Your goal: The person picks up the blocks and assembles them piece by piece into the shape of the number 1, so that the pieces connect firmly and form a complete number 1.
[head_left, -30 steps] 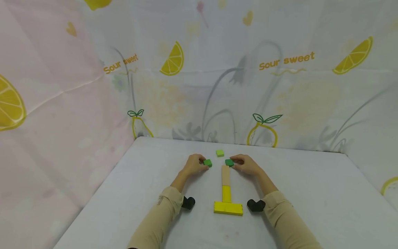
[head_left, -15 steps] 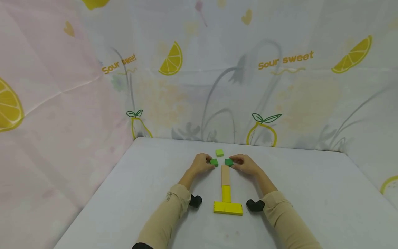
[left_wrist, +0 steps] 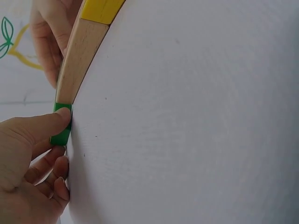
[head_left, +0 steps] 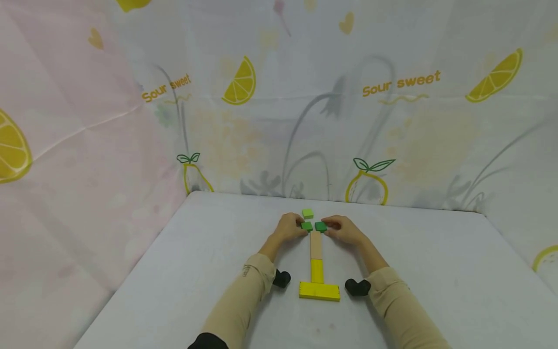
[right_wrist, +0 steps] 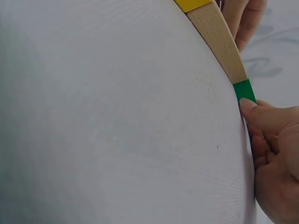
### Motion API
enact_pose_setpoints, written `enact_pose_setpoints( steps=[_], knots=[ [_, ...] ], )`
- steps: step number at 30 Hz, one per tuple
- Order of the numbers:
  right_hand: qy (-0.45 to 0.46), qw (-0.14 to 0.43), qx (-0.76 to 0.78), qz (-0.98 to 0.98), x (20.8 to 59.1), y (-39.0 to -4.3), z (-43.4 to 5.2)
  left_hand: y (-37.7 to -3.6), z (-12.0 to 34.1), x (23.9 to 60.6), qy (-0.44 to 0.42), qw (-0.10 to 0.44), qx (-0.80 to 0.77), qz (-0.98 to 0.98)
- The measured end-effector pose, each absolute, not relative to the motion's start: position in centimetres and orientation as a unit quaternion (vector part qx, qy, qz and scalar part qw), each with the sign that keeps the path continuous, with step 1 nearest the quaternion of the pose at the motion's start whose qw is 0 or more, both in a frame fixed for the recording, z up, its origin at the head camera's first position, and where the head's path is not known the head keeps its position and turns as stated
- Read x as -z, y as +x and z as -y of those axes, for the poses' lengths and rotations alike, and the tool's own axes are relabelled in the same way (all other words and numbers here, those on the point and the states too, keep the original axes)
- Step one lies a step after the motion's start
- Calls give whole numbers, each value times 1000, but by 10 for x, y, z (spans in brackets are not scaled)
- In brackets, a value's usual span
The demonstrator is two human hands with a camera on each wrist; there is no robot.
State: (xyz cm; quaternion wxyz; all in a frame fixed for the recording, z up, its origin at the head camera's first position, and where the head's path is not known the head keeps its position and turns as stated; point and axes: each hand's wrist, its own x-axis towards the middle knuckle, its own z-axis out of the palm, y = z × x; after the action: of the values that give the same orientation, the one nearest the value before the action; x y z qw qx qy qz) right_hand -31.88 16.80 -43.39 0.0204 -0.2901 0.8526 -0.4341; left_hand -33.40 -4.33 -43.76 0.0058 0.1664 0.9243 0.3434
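My left hand point(head_left: 300, 228) pinches a dark green square block point(head_left: 306, 226) and holds it at the left of the far end of a plain wooden bar point(head_left: 316, 245). My right hand point(head_left: 330, 228) pinches a second dark green block point(head_left: 321, 226) at that end's right. The two blocks lie side by side, almost touching. In the left wrist view my thumb point(left_wrist: 44, 127) lies on the green block point(left_wrist: 61, 128) beside the wooden bar point(left_wrist: 79, 56). In the right wrist view my thumb point(right_wrist: 261, 116) presses the other green block point(right_wrist: 244, 89).
The wooden bar continues toward me into a yellow block point(head_left: 317, 271), which meets a crosswise yellow block point(head_left: 319, 291). A light green block point(head_left: 307, 214) lies alone just beyond my hands. Fruit-print cloth walls close the white table point(head_left: 183, 271) at the back and left.
My left hand slid its green block rightward, from well left of the bar to right beside the other green block. The right hand and its block stayed put.
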Motion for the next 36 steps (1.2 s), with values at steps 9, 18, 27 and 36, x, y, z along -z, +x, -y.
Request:
enact_pose_setpoints(
  steps=[9, 18, 27, 36],
  knots=[
    [-292, 15, 432, -853, 454, -337, -174, -334, 40, 438, 176, 9, -318, -932],
    [-295, 14, 434, -851, 457, -339, -174, -335, 49, 444, 192, 4, -366, -911],
    [-290, 2, 412, -864, 435, -317, -167, -333, 50, 445, 191, 2, -385, -903],
    [-301, 1, 423, -855, 437, -318, -167, -330, 49, 451, 203, -21, -400, -894]
  ],
)
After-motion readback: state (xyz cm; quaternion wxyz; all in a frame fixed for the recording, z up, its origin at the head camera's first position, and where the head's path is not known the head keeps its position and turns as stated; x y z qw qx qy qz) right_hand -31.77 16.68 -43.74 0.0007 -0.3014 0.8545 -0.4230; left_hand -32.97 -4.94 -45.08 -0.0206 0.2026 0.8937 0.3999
